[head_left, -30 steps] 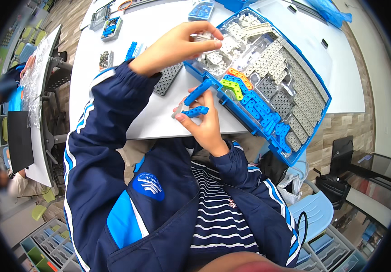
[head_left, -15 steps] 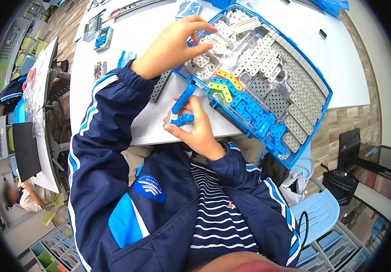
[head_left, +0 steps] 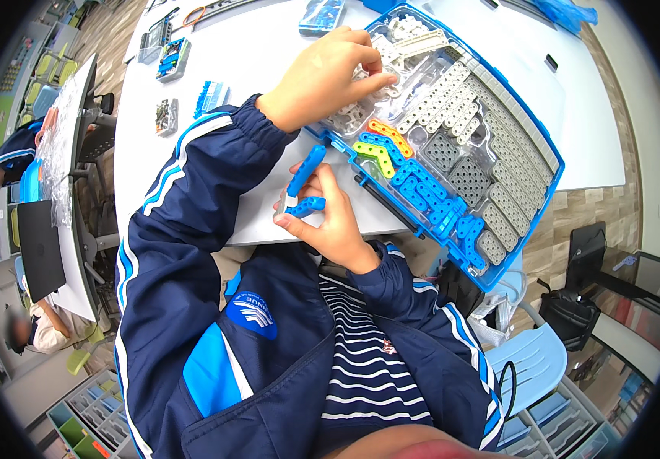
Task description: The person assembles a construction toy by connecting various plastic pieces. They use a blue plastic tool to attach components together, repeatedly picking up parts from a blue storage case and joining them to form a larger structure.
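My left hand (head_left: 334,76) is over the compartments of small white connector pieces (head_left: 405,30) at the left end of a blue-framed parts case (head_left: 552,157). Its thumb and index finger are nearly together; what lies between them, if anything, cannot be made out. Close to the table's front edge, my right hand (head_left: 335,223) grips an assembly of blue building beams (head_left: 307,170) joined by a light piece at one end. Orange, blue and lime angled beams (head_left: 376,158) lie in the case near that hand. Grey perforated beams and plates (head_left: 471,178) fill the middle and right.
The case rests on a white table (head_left: 257,218), overhanging its front edge. Small boxes of parts (head_left: 172,60), a bag of grey pieces (head_left: 166,117) and blue pieces (head_left: 211,98) lie to the left. A light blue chair (head_left: 529,367) stands at the lower right.
My left hand has moved right, deeper over the white pieces, and its fingers have drawn closer together. My right hand keeps its grip on the blue assembly almost in place.
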The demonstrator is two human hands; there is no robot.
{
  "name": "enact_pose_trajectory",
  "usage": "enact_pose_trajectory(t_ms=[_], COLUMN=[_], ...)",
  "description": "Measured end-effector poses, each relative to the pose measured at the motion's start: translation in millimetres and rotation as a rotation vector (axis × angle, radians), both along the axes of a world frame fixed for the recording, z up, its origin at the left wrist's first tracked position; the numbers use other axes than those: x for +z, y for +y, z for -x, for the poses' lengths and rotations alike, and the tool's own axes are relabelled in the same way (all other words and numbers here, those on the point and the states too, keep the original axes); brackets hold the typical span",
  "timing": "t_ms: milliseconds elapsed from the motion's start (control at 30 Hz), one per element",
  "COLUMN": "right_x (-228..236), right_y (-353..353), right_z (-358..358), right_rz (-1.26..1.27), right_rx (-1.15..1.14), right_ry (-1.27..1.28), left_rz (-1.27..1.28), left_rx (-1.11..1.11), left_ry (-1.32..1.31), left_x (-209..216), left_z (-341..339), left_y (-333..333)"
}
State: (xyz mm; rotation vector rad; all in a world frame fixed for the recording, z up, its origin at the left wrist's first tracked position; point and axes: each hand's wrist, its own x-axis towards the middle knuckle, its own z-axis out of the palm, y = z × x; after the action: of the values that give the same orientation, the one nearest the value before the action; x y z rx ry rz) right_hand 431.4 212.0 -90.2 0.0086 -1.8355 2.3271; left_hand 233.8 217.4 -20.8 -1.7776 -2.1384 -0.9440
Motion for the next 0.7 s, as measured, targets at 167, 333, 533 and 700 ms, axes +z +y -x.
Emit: enact_pose_trajectory(t_ms=[167, 333, 533, 700], right_x=[-0.9, -1.7, -1.7, -1.2], right_y=[1.1, 1.9, 2.5, 2.7], right_z=[0.3, 0.5, 0.7, 0.7], right_rz=[0.027, 0.031, 0.037, 0.040], right_rx=[0.029, 0.037, 0.054, 0.059], right_ry=[-0.017, -0.019, -0.022, -0.021], left_rz=[0.003, -0.020, 0.025, 0.059], left_rx=[-0.005, -0.086, -0.056, -0.003], left_ry=[-0.075, -0.076, -0.164, -0.484], left_x=[-2.2, -3.5, 0.0, 2.5], left_z=[2.0, -1.7, 1.8, 1.9], left_y=[0.6, 2.5, 1.6, 3.6])
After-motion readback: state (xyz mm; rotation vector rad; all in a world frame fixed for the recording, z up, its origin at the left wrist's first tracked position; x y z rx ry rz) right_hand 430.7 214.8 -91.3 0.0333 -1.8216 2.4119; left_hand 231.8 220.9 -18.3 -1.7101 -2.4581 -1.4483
